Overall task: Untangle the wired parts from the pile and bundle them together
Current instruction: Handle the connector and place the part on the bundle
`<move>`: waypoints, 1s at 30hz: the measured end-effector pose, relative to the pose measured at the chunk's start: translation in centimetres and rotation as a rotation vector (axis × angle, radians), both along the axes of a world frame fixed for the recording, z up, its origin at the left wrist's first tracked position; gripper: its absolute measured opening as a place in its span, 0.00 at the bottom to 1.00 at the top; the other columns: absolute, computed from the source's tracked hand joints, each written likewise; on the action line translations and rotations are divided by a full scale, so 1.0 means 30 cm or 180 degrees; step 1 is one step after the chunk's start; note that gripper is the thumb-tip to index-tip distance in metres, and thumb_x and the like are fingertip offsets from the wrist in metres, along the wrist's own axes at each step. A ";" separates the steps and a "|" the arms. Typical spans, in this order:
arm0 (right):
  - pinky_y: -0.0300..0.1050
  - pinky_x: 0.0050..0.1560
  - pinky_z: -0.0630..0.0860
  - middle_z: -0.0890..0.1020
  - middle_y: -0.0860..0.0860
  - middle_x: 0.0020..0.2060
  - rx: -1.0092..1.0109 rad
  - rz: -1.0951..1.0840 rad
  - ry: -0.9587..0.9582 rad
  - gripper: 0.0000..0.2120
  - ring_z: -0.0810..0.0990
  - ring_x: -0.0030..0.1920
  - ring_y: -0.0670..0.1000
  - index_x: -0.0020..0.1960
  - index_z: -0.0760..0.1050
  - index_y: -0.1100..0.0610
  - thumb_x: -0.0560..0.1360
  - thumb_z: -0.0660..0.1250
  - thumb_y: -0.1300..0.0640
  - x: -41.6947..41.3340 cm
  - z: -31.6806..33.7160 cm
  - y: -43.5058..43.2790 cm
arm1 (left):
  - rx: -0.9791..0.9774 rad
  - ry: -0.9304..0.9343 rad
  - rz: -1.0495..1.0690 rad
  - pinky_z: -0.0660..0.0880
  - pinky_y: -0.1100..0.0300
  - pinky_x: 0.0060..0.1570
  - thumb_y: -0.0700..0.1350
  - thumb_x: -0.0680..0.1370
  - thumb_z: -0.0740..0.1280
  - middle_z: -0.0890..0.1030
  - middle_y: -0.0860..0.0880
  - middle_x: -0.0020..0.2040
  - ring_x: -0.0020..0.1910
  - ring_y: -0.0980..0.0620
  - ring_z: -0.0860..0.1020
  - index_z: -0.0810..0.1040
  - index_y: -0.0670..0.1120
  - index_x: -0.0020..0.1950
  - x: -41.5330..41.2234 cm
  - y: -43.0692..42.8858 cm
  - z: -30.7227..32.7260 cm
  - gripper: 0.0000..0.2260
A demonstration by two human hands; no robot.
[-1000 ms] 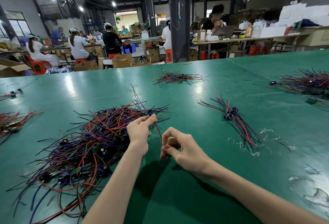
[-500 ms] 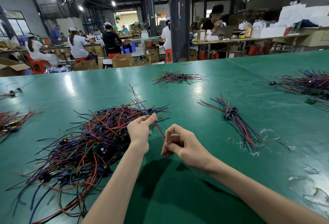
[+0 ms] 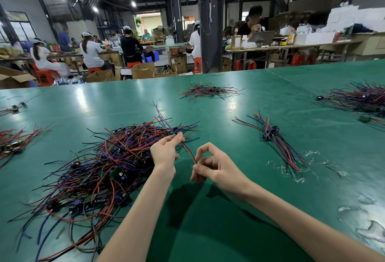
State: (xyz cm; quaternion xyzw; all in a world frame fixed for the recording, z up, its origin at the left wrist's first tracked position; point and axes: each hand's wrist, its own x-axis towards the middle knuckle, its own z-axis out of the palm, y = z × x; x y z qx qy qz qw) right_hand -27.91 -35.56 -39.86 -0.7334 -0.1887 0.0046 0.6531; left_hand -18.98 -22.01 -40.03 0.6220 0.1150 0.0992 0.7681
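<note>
Green bench (image 3: 268,99) carried the pile (image 3: 100,168), beside which our left hand (image 3: 164,153) pinched a red wire (image 3: 188,153) high up and our right hand (image 3: 218,168) pinched its lower end.

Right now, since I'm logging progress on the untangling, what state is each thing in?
left hand: pinches the wired part just below its blue connector
right hand: fingers curled, pinching the red wire's near end
wired part: drawn out at the edge of the pile, stretched between both hands
pile: tangled, lying on the table
bundle: wires laid roughly aligned, right of the hands
</note>
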 end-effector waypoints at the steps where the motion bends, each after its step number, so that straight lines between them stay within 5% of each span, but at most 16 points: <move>1: 0.39 0.40 0.73 0.83 0.56 0.35 0.0021 0.0003 0.0005 0.09 0.76 0.33 0.50 0.47 0.66 0.56 0.77 0.63 0.68 0.000 0.000 -0.001 | -0.0001 -0.0014 -0.0004 0.63 0.69 0.21 0.41 0.73 0.73 0.82 0.49 0.36 0.17 0.62 0.67 0.80 0.43 0.40 0.000 -0.001 0.001 0.04; 17: 0.39 0.37 0.75 0.82 0.57 0.32 0.0260 -0.0063 0.0045 0.10 0.78 0.30 0.50 0.43 0.67 0.59 0.76 0.62 0.72 0.016 0.027 -0.020 | 0.0051 0.0019 -0.0188 0.63 0.69 0.20 0.43 0.73 0.73 0.81 0.54 0.30 0.18 0.60 0.64 0.81 0.43 0.38 -0.013 -0.012 0.004 0.06; 24: 0.38 0.36 0.77 0.84 0.54 0.31 0.0744 -0.1253 -0.0251 0.10 0.80 0.31 0.49 0.44 0.70 0.58 0.75 0.62 0.73 0.118 0.081 -0.180 | -0.0005 0.0126 -0.0929 0.69 0.69 0.24 0.45 0.76 0.69 0.85 0.52 0.38 0.20 0.61 0.65 0.79 0.47 0.48 -0.033 -0.037 -0.005 0.03; 30: 0.39 0.40 0.80 0.83 0.57 0.34 0.0557 -0.2319 -0.0451 0.12 0.82 0.33 0.49 0.43 0.69 0.56 0.75 0.62 0.72 0.169 0.113 -0.402 | -0.0044 0.0239 -0.1033 0.71 0.69 0.24 0.46 0.77 0.69 0.85 0.53 0.39 0.21 0.62 0.68 0.78 0.48 0.51 -0.035 -0.042 -0.009 0.05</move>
